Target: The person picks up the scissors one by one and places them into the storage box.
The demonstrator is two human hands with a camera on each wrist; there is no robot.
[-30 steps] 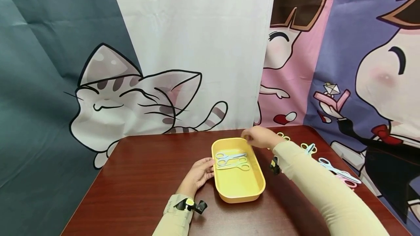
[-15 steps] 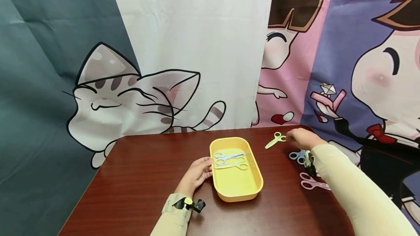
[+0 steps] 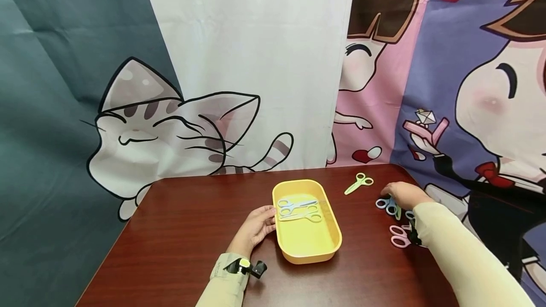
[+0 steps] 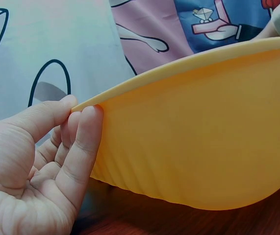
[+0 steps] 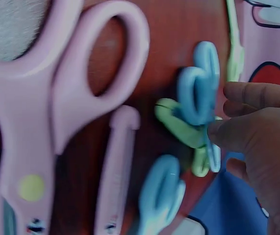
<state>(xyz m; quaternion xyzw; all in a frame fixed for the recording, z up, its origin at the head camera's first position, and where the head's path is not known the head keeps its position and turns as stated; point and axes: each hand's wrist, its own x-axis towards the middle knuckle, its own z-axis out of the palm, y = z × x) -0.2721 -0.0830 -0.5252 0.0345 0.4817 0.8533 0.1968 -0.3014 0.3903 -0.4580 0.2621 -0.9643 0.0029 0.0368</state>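
Observation:
My left hand [image 3: 258, 226] pinches the left rim of a yellow plastic tray [image 3: 307, 245], thumb on top and fingers against the outer wall in the left wrist view. Inside lie light-blue scissors [image 3: 286, 209] and yellow-green scissors [image 3: 313, 217]. At the table's right, my right hand [image 3: 405, 195] is over blue scissors [image 5: 209, 73], which lie across green scissors [image 5: 181, 128]. Its thumb and fingers are spread apart beside the blue scissors; the thumb tip overlaps them in the right wrist view, and contact is unclear.
Light-green scissors [image 3: 355, 186] lie at the back of the table, right of the tray. Pink scissors [image 3: 398, 239] and another blue handle [image 5: 159, 183] are near the right forearm, partly hidden by it. A printed cloth [image 3: 256, 37] hangs behind the table.
My right hand has moved from the tray's far edge to the right, past the light-green scissors, then nearer to the blue ones. The left hand stays on the tray.

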